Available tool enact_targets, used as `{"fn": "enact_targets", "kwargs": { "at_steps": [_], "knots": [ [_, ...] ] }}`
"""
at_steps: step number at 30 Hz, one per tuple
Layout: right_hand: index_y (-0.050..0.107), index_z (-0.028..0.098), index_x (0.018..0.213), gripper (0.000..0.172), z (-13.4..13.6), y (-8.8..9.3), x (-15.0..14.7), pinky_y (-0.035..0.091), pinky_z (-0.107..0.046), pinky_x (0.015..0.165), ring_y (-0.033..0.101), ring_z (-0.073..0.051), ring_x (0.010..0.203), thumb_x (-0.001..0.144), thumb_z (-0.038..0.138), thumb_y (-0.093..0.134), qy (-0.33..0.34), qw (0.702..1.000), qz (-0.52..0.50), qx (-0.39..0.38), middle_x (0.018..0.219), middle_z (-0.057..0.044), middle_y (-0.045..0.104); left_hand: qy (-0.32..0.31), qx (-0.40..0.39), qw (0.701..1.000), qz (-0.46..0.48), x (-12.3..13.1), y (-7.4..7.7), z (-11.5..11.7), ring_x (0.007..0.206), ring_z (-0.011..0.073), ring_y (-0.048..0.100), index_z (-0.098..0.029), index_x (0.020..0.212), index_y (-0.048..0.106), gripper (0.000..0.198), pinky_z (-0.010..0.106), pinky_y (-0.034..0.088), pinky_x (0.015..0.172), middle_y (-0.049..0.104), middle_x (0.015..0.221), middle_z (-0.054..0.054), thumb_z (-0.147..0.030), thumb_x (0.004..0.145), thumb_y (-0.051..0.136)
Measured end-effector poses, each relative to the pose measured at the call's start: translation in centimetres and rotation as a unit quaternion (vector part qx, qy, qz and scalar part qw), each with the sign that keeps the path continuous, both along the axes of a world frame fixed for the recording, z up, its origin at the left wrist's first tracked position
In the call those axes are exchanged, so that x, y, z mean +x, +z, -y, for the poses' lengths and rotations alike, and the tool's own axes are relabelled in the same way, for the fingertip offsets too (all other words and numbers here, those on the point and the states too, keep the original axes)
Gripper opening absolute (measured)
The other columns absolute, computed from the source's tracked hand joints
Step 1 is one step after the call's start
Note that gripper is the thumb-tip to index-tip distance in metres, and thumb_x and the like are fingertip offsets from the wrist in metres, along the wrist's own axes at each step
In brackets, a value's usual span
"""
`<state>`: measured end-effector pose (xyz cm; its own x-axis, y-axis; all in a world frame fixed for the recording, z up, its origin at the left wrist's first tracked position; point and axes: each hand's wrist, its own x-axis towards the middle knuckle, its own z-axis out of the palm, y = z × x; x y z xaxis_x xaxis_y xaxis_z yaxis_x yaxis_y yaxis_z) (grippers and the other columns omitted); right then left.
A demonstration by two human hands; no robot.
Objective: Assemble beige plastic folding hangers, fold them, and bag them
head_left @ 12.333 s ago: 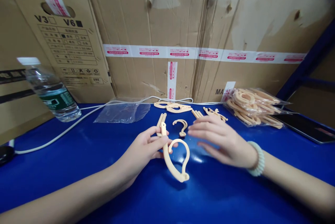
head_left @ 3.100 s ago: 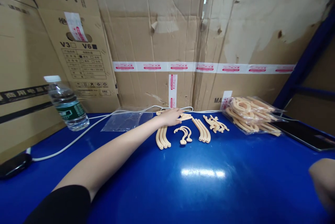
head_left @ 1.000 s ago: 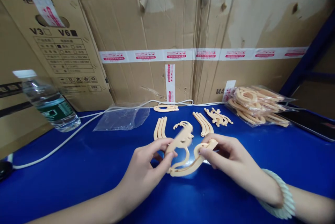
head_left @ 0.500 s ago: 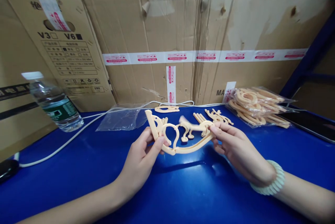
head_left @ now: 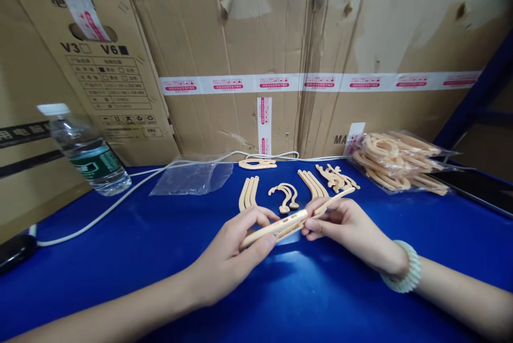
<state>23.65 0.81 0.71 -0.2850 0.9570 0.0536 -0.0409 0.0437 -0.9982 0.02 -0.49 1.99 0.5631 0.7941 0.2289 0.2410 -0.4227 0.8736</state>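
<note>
Both hands hold a peach-coloured plastic hanger [head_left: 294,218] above the blue table, its narrow edge turned towards me. My left hand [head_left: 236,247] grips its left part between thumb and fingers. My right hand [head_left: 344,225], with a pale green band at the wrist, pinches it right of the middle. Beyond the hands lie curved bars at the left [head_left: 249,193], hook pieces [head_left: 286,196] in the centre and more curved bars [head_left: 312,184] at the right. A pile of small curved pieces [head_left: 337,177] is behind my right hand.
An empty clear bag [head_left: 192,176] lies at the back left, near a water bottle [head_left: 90,158] and a white cable [head_left: 96,216]. Bagged peach parts [head_left: 401,161] and a dark phone [head_left: 476,188] are at the right. Cardboard [head_left: 240,124] stands behind the table [head_left: 280,300].
The held piece has turned from its open frame facing me to edge-on, its arms folded closer. My hands have come nearer together, uncovering the bars and hook pieces behind.
</note>
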Motion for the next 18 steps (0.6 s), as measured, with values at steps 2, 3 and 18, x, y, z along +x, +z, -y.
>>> {"fn": "enact_targets", "kwargs": {
  "at_steps": [2,3,18],
  "knots": [
    [0.071,0.015,0.076,0.025,-0.1,-0.2,0.2,0.061,-0.026,0.065,0.07,-0.016,0.069,0.068,0.036,0.083,0.011,0.998,0.027,0.048,0.078,-0.004,0.069,-0.039,-0.04,0.998,0.009,0.0,-0.1,-0.1,0.1,0.0218,0.056,-0.018,0.085,0.055,0.021,0.03,0.043,0.084,0.06,0.115,0.006,-0.038,0.093,0.051],
    [0.072,0.016,0.077,0.023,-0.2,-0.3,0.3,0.06,-0.027,0.065,0.07,-0.016,0.071,0.07,0.035,0.081,0.012,0.996,0.041,0.084,0.08,-0.005,0.069,-0.056,-0.052,0.997,0.01,0.0,-0.2,-0.2,0.1,0.0219,0.057,-0.018,0.083,0.055,0.023,0.031,0.043,0.085,0.06,0.115,0.006,-0.038,0.093,0.051],
    [0.071,0.019,0.097,0.017,1.8,0.8,-0.1,0.056,-0.026,0.069,0.068,-0.016,0.078,0.095,0.02,0.055,0.065,0.877,0.206,0.429,0.089,-0.007,0.071,-0.029,0.051,0.989,-0.133,1.3,-0.6,0.4,0.063,0.0133,0.05,-0.016,0.089,0.064,0.029,0.024,0.036,0.061,0.058,0.071,-0.001,-0.028,0.1,0.038]
  ]
}}
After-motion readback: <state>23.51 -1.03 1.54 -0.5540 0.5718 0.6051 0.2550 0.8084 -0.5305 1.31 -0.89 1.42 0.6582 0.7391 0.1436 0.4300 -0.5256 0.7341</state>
